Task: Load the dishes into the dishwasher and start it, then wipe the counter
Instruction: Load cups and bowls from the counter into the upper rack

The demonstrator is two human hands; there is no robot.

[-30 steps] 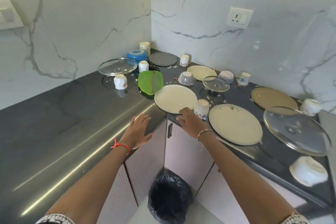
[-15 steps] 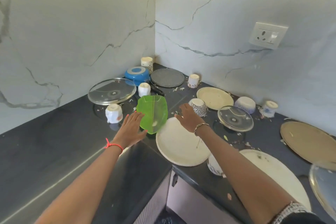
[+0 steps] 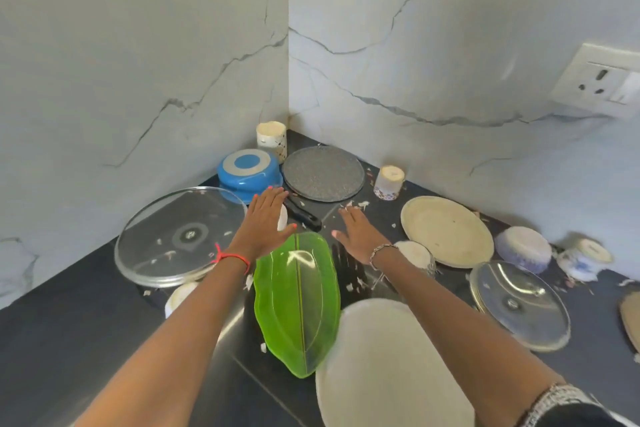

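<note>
Dishes [image 3: 446,230] are lying spread across the counter [image 3: 69,340], none loaded yet. In the head view, you are reaching further in than a second ago. Your left hand [image 3: 265,218] and right hand [image 3: 358,236], both flat and empty, are hovering apart beyond the green plate [image 3: 298,302], so pickup is likely starting.

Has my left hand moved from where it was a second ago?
Yes. The left hand went forward, toward the wall corner: from beside the green leaf plate to past its far end, near the blue pot.

White, grey-veined marble walls [image 3: 138,45] at a corner, with a white socket plate [image 3: 602,81] on the right-hand wall.
</note>
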